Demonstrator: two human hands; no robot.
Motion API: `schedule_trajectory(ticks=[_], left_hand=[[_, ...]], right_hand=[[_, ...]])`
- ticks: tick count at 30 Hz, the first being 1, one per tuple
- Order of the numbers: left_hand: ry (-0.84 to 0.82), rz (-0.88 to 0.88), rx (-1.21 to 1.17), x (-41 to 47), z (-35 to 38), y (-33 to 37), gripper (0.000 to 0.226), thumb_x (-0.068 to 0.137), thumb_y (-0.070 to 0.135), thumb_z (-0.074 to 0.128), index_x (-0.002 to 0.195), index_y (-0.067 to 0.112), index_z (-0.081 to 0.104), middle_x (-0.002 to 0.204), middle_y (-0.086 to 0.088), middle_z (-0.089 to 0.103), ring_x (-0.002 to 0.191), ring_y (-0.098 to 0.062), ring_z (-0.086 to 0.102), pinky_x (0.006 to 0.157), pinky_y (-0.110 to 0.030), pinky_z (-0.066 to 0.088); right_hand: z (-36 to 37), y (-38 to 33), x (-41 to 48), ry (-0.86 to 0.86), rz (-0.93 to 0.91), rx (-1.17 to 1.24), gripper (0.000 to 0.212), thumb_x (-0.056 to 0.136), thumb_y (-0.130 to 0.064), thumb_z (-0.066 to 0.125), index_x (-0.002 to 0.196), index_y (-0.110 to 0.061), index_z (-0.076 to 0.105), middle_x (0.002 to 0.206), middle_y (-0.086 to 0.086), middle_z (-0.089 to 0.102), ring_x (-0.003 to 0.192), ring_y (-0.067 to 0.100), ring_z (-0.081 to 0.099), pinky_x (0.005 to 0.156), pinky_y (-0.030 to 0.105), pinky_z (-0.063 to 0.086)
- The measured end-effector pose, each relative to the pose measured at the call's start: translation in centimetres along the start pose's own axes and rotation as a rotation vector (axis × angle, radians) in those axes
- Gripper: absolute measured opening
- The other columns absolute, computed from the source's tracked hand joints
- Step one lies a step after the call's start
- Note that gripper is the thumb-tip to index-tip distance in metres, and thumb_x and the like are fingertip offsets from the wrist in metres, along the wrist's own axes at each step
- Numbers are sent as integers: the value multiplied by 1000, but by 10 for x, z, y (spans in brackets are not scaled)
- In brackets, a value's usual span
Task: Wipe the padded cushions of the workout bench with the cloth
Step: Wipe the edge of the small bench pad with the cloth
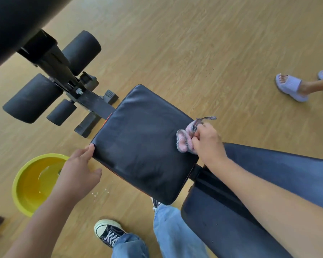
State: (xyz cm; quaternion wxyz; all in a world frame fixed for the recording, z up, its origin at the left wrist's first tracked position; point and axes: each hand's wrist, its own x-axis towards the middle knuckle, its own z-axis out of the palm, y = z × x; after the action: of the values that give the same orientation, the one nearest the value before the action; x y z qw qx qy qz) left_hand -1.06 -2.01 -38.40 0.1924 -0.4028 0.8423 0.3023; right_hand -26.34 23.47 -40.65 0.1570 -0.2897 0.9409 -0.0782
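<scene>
The workout bench's black padded seat cushion (140, 144) fills the middle of the head view. Its longer back cushion (268, 175) runs off to the right. My right hand (207, 142) is closed around a bunched pink cloth (185, 140) with a grey edge, pressed on the seat cushion's right edge. My left hand (78, 170) rests against the cushion's near left corner, fingertips touching the side, holding nothing.
A yellow basin (24, 185) with water stands on the wooden floor at the left. Black foam leg rollers (32, 99) and the bench frame lie at the upper left. My feet and jeans (175, 233) are below. Another person's sandalled foot (291, 86) is at the right.
</scene>
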Motion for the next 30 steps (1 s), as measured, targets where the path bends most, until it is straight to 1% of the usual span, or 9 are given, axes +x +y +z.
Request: schedule_trajectory(ticks=[4,6,9,12,18,21,25,27,30], left_hand=[[-6,3,-7,1,-2,-1,79,86,21,70,156,17,34,151,-6,48,131,-28,53,103,-40,49],[-7,7,-9,0,-2,-1,79,86,21,70,156,17,33,152,-5,47,131,-27,52,103,-39,48],[-1,16,-21,0,-2,-2,79,87,21,69,157,18,32,152,-5,46,131,-27,52,103,-38,48],[-3,24,-17,0,-3,-2,79,88,21,69,157,18,32,152,-4,46,131,-26,52,102,-37,48],[-21,28,14,2,-5,-4,80,88,23,69,158,20,29,152,-3,46,129,-25,54,100,-35,50],[-28,33,23,3,-5,-5,81,88,24,69,158,21,29,151,-2,46,129,-24,54,100,-35,51],[-23,34,19,4,-4,-4,80,88,23,68,158,20,30,152,-2,46,131,-24,53,101,-34,50],[-24,29,8,4,-4,-4,80,87,23,67,158,20,29,152,-2,45,131,-24,52,102,-33,48],[-31,27,-3,2,-3,-3,81,88,23,67,158,20,28,153,-1,44,131,-22,52,103,-31,47]], right_hand=[[30,-67,-89,-642,-716,-95,10,84,-24,64,81,-23,54,81,-1,46,61,13,38,71,28,48],[34,-66,-106,-631,-982,-198,8,83,-16,60,80,-17,53,83,2,49,69,19,45,65,29,45],[20,-48,-44,-319,-560,-145,19,90,-12,57,78,-27,56,72,-8,48,61,10,44,57,25,42],[20,-59,-31,42,-160,149,16,79,-2,68,73,-13,59,76,4,56,70,20,51,68,32,45],[44,-85,-98,-209,-890,-118,18,73,2,51,71,-16,48,71,3,45,65,22,31,59,30,30],[15,-21,-30,137,-590,-98,15,84,-2,48,72,-11,51,74,7,52,68,26,49,61,34,47],[14,9,-1,-11,-205,-30,24,71,-10,74,67,-22,54,67,-7,49,64,17,52,58,28,49],[37,-13,-37,-207,-396,-178,35,66,-28,78,62,-37,44,57,-17,33,49,6,37,45,18,45],[19,-9,-62,-352,-804,-372,20,77,-1,43,72,-20,47,71,-3,43,65,17,48,57,28,41]])
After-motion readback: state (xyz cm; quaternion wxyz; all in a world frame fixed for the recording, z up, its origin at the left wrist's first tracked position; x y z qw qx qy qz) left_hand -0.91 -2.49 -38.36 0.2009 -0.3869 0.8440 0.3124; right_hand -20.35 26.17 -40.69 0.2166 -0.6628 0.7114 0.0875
